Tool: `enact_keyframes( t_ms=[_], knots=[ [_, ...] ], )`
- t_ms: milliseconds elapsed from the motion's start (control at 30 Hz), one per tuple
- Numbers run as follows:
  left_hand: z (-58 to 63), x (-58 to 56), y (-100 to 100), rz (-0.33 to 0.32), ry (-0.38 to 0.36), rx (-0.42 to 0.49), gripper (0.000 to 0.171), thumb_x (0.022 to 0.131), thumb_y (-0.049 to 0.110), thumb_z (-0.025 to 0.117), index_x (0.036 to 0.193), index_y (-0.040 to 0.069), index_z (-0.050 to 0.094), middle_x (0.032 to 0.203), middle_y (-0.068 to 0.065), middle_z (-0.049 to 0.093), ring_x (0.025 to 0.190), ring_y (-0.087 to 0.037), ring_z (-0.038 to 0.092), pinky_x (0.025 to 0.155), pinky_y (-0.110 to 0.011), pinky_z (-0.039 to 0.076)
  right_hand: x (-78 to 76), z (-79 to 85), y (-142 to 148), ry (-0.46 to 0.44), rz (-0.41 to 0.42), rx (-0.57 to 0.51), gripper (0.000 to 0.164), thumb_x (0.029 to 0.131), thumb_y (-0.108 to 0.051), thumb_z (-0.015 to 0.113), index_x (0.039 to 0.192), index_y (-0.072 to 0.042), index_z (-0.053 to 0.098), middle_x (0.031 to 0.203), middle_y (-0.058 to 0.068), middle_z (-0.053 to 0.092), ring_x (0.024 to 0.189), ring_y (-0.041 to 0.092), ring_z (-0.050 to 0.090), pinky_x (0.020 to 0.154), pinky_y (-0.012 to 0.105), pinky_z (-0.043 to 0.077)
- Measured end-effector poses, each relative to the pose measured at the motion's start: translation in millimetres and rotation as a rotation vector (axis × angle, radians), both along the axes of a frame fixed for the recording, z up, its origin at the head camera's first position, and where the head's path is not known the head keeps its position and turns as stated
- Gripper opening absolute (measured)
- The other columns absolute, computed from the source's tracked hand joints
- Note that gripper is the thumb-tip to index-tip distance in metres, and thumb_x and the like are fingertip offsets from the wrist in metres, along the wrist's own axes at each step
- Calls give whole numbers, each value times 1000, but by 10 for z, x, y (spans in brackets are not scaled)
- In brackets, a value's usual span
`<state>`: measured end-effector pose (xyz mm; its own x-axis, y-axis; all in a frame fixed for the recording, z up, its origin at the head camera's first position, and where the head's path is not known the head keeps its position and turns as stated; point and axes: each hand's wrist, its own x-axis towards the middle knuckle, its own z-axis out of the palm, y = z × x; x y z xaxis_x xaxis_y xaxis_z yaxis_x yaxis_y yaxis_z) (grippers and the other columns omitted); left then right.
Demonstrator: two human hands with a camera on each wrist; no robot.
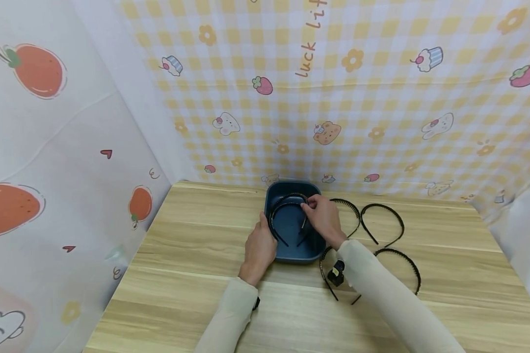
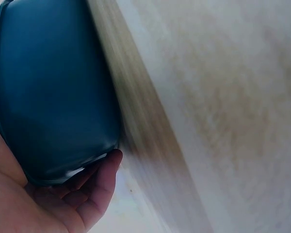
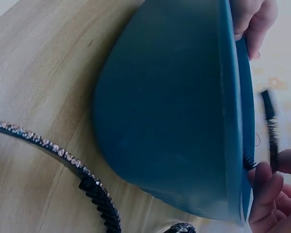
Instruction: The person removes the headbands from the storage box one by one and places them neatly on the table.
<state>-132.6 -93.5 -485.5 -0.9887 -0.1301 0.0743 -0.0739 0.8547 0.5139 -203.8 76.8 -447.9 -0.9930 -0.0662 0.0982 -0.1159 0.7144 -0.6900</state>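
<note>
A dark blue plastic bin (image 1: 293, 259) stands on the table near the back wall. My left hand (image 1: 260, 245) grips its left side; in the left wrist view, the fingers curl along the outside of the bin wall (image 2: 53, 97). Over the bin's right rim, my right hand (image 1: 323, 215) pinches a black headband; the right wrist view shows one end of this headband (image 3: 271, 128) sticking out past the fingers. Inside the bin lies at least one other black headband (image 1: 279, 235), its arch partly overlapped by the held one.
Several black headbands lie on the wooden table right of the bin, among them one headband (image 1: 393, 212) at the back and another headband (image 1: 415, 268) partly under the right sleeve. The near one is studded with sparkling stones (image 3: 53, 147). A checked cloth (image 1: 335, 98) hangs behind.
</note>
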Motion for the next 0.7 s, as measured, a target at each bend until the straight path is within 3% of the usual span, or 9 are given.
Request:
enact_keyframes(
  t_ms=[167, 367, 700],
  knots=[
    [6, 6, 3, -2, 8, 7, 63, 92, 3, 58, 150, -6, 33, 114, -21, 65, 62, -26, 59, 51, -37, 47, -11, -16, 34, -92, 20, -72, 23, 94, -18, 67, 108, 0, 70, 84, 14, 73, 53, 12, 64, 53, 29, 54],
    [4, 13, 3, -4, 20, 4, 63, 92, 2, 57, 150, -7, 33, 114, -21, 66, 61, -26, 59, 51, -37, 47, -16, -14, 57, -128, 29, -85, 20, 94, -14, 65, 106, 2, 70, 80, 14, 73, 51, 11, 64, 53, 29, 55],
    [-6, 13, 4, 1, 35, -2, 61, 92, 3, 57, 149, -7, 35, 110, -21, 66, 62, -28, 60, 51, -40, 48, -20, -9, 134, -141, 34, -125, 25, 95, -11, 61, 112, 6, 69, 88, 18, 74, 53, 12, 66, 54, 30, 56]
  ],
)
